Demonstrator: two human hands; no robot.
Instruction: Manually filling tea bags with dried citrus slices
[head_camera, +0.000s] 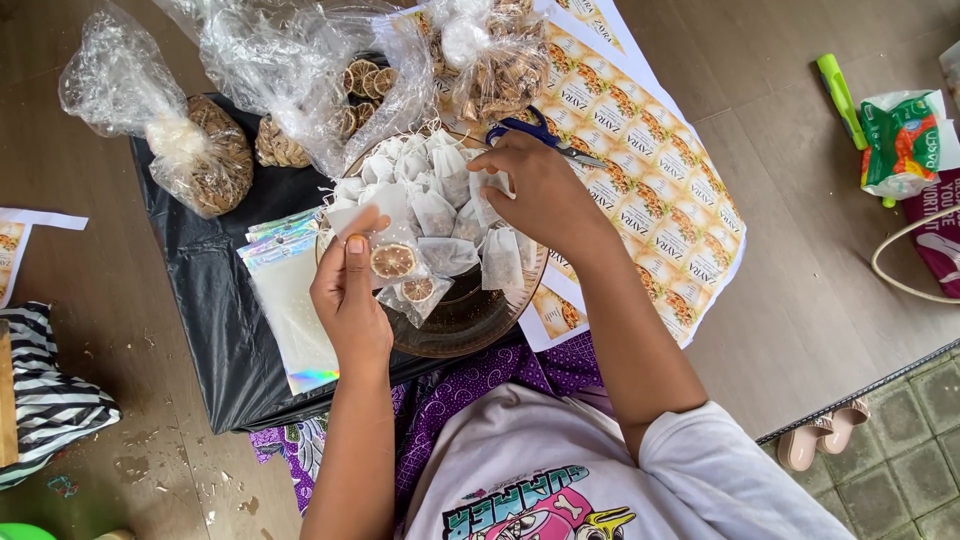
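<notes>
My left hand (350, 295) holds a small clear pouch with a dried citrus slice (393, 261) in it, just over the near left rim of a round glass bowl (470, 325). A second pouched slice (417, 290) lies beside it. The bowl is heaped with several small white tea bags (430, 195) with strings. My right hand (545, 195) reaches into the heap from the right and pinches one white tea bag (490, 190) between its fingers.
Blue-handled scissors (535, 132) lie behind my right hand on printed label sheets (650, 190). Clear bags of dried slices (210, 155) stand at the back on black plastic (200, 290). Empty shiny pouches (290, 300) are stacked left of the bowl. A snack packet (900, 145) lies far right.
</notes>
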